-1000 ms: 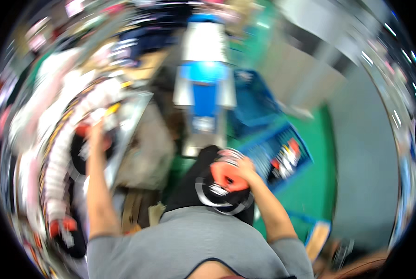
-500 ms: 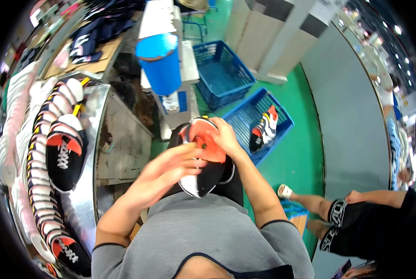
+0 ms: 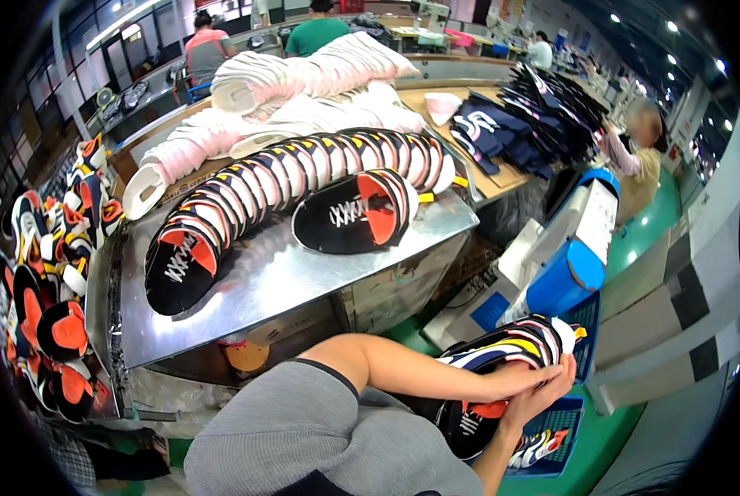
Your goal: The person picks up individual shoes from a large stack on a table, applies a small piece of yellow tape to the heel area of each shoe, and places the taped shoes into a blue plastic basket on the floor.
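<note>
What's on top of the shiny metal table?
A long row of shoe uppers and a shorter stack. They cover the table in places, so anything beneath them can't be seen.

White and pink shaped pieces (image 3: 329, 70) lie nested in long rows at the back of the workbench. To their right, dark navy cut pieces (image 3: 544, 112) are heaped on a brown board (image 3: 420, 101), with a co-worker in a beige vest (image 3: 639, 174) standing at the heap's far side. A white machine (image 3: 589, 219) carries a rounded blue cover (image 3: 564, 277) (the brightest thing around). Further back, people in a green shirt (image 3: 316, 35) and a red-and-grey top (image 3: 207, 51) face away. Green floor (image 3: 630, 417) shows at lower right.
</note>
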### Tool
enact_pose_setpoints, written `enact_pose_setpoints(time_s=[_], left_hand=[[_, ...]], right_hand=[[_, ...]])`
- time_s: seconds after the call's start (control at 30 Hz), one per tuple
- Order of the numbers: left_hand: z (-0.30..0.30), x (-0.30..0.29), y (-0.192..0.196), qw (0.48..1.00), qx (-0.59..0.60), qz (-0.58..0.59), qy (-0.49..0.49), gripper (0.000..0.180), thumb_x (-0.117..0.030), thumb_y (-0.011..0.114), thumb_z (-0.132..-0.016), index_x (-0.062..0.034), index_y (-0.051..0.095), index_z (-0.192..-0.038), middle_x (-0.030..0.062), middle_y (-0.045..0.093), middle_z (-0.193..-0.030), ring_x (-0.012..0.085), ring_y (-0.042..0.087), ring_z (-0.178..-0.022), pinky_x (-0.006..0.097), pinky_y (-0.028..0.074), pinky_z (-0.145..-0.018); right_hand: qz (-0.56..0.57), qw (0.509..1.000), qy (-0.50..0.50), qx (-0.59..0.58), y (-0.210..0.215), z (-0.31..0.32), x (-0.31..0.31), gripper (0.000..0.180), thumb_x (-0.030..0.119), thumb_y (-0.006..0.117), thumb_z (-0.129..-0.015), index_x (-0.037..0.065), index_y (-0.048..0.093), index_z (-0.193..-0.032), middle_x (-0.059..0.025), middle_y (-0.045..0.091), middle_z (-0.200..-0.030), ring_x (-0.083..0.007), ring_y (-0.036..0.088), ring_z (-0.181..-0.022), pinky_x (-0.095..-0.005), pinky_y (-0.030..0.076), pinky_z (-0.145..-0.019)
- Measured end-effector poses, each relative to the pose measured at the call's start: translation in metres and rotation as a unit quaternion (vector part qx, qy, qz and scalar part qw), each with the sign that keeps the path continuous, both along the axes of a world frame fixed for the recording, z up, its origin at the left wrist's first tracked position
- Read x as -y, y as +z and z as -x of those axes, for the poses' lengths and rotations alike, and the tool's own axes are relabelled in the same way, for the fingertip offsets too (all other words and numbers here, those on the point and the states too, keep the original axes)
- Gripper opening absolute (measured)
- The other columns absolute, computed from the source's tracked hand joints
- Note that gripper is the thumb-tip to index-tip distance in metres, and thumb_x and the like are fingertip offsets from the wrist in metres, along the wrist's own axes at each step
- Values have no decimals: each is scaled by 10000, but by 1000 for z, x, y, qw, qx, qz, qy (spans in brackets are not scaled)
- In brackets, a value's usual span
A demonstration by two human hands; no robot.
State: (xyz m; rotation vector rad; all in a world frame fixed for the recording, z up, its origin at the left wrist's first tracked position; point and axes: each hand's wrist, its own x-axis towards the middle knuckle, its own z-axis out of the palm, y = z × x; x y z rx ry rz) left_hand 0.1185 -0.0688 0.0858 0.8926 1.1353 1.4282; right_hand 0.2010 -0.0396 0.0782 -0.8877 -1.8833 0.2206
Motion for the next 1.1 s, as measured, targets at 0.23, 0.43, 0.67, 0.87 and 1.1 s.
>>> enact_pose_setpoints(time_s=[0.23,0.43,0.67,0.87,1.1], left_hand=[[30,2,-28,996,69,-57,-24,436,-289,538,-915,29,508,-1212,88,597,-1118,140,544,-1018,278,449,-859],[99,26,-73,961,251,91,-68,352,-344,505,-916,-35,552,-1078,99,631,-913,194,627,-829,327,511,-743],[159,7,-52,992,65,108,14,407,-359,621,-860,-36,554,-1099,67,628,-938,165,628,-823,271,492,-735],[141,-56,-54,986,2,164,-32,492,-398,642,-850,-20,532,-1145,56,608,-1008,126,591,-900,249,473,-772],[129,-97,-80,988,-29,151,-33,408,-315,614,-857,-11,562,-1125,53,610,-1009,127,579,-905,257,460,-769]], right_hand=[[406,857,133,-289,47,-32,-30,627,349,492,-919,57,232,-1410,-114,344,-1402,-292,417,-1211,-419,357,-969],[502,792,237,-254,-58,20,-54,277,172,489,-951,41,479,-1195,-54,535,-1056,-119,511,-945,-254,421,-823],[485,829,146,-235,-82,19,-66,134,143,606,-829,13,614,-794,-20,577,-705,-88,519,-634,-222,421,-574],[475,874,105,-16,-68,51,-89,585,359,743,-713,-44,572,-1101,-103,658,-914,-213,624,-844,-309,480,-740],[353,933,64,-15,-82,57,-116,377,264,707,-753,-43,607,-949,-113,636,-803,-150,594,-732,-282,461,-683]])
